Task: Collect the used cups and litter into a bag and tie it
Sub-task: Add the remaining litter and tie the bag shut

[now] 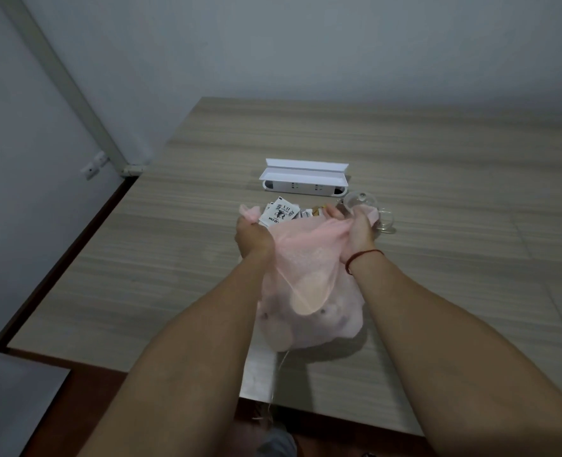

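— The left hand [253, 235], what is it doing?
— Its fingers are curled round one corner of the mouth of a thin, translucent pink plastic bag [309, 291]. A tuft of the film sticks out above the fist.
— And the right hand [360, 232]?
— It grips the opposite corner the same way, with the film bunched in its fingers. A red string bracelet [365, 255] sits on that wrist. The bag's mouth is stretched between the two fists.
— Where is the bag?
— Between the forearms, over the near part of a pale wood-grain laminate table [454, 166], with its bulging body close to the front edge. I cannot tell whether the bottom rests on the tabletop. Rounded shapes press against the film from inside, too blurred to name.
— Anything else on the table?
— Just beyond the fists lie black-and-white printed paper sachets [279, 214]. A clear glass lidded teapot [360, 201] stands just behind the right hand. Farther back is a long white open box [304, 174].
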